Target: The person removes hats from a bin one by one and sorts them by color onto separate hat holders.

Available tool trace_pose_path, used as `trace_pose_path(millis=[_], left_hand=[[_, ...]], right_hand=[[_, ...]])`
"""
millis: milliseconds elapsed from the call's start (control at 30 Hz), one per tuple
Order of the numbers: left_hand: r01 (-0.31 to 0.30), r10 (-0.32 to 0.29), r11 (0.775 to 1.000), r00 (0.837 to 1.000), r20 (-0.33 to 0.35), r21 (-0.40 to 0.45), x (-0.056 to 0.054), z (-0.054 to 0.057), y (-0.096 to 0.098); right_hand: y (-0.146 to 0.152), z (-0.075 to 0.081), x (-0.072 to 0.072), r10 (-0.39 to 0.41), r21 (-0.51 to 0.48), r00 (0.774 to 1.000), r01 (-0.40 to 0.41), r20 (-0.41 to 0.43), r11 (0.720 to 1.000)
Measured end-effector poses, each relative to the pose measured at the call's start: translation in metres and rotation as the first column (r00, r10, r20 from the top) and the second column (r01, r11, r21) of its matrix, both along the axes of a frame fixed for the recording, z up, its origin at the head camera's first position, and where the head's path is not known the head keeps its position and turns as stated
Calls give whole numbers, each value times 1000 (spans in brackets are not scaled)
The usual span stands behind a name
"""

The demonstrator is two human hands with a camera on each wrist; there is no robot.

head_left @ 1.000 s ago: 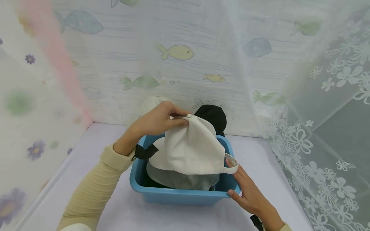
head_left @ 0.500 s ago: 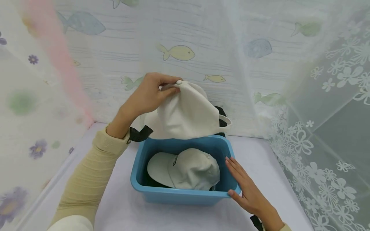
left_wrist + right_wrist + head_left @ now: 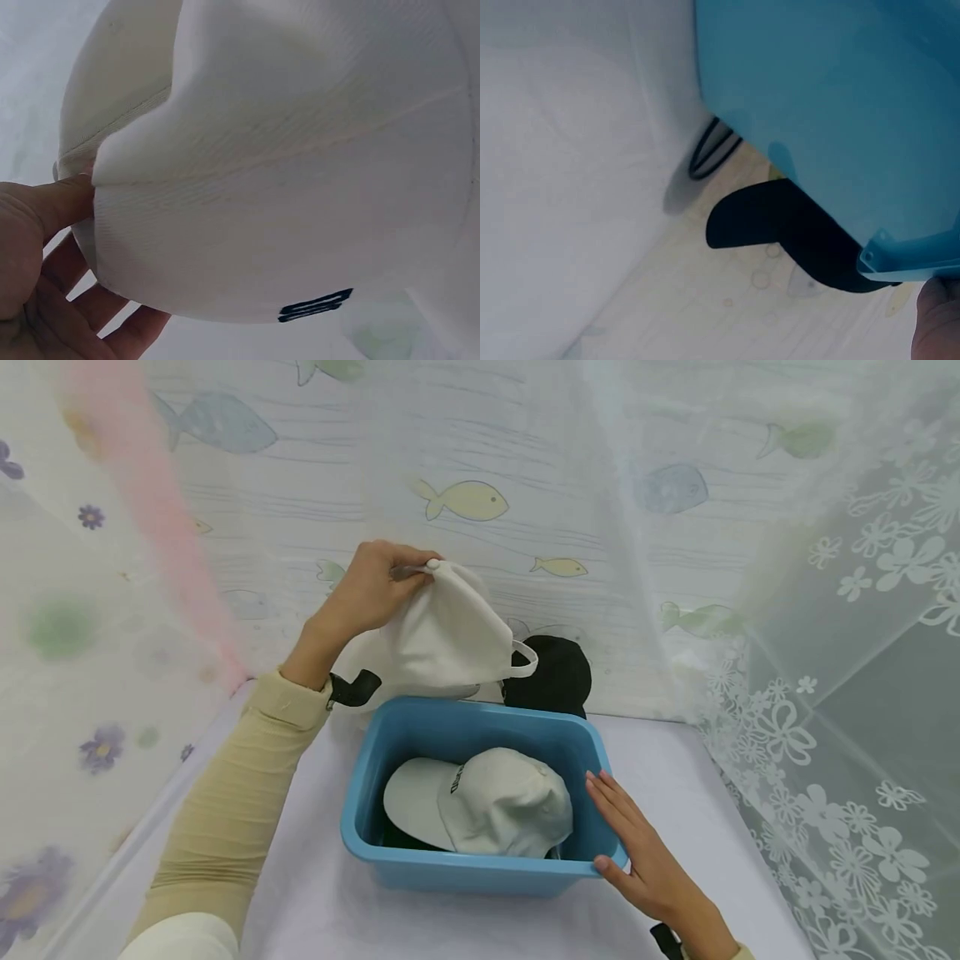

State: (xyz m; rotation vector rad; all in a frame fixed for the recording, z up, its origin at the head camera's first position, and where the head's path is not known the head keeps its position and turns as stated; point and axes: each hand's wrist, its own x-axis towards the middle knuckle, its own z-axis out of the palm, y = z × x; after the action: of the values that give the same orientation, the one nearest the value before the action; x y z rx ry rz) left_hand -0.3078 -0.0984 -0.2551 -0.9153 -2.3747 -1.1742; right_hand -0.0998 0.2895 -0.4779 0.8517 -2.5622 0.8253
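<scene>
- At the left edge of the table [image 3: 300, 881], flowered curtain [image 3: 67, 677], white with purple blooms and a pink band towards the back left corner.
- Reaching in over the table's left side, tan sleeve [image 3: 225, 810], with a black strap [image 3: 355, 688] at the wrist.
- Above the table's back left, left grip [image 3: 367, 589], pinching the white cap [image 3: 450, 635] between thumb and fingers at the crown, right by its top button.
- Hanging from that pinch, white cap just behind the back rim of the bin [image 3: 480, 878], nearer the bin's back left corner; strap loop to the right; in the left wrist view, a dark mark on the fabric.
- Under the white cap's lower edge, grey sliver [image 3: 461, 692], too hidden to name.
- On the table, blue bin, front wall facing the table's front edge.
- Inside the bin, pale cap [image 3: 498, 806], brim to the left, dark lettering on the front.
- At the table's back edge, behind the bin's right half, black cap [image 3: 551, 677].
- On the bin's right rim, right grip [image 3: 645, 868], fingers straight and side by side, thumb apart at the front right corner.
- Along the table's right edge, lace curtain [image 3: 862, 760], sheer with white flowers.
</scene>
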Motion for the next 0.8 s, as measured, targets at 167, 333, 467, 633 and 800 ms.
trace_pose_path(millis=[167, 333, 467, 633, 800], left_hand=[[-22, 22, 1000, 999, 25, -9, -20, -14, -4], [-29, 29, 1000, 998, 55, 0, -37, -28, -8], [-23, 18, 999, 995, 95, 43, -48, -37, -12], [-18, 3, 994, 990, 138, 107, -59, -51, -15], [1, -23, 991, 987, 160, 136, -67, -69, -16]], right_hand=[[0, -1, 0, -5, -2, 1000, 5, 1, 1000], [0, 0, 1, -10, -2, 1000, 10, 5, 1000], [0, 0, 2, -9, -1, 1000, 9, 6, 1000], [0, 4, 2, -11, 38, 1000, 11, -15, 999], [0, 8, 2, -4, 116, 998, 12, -70, 993]])
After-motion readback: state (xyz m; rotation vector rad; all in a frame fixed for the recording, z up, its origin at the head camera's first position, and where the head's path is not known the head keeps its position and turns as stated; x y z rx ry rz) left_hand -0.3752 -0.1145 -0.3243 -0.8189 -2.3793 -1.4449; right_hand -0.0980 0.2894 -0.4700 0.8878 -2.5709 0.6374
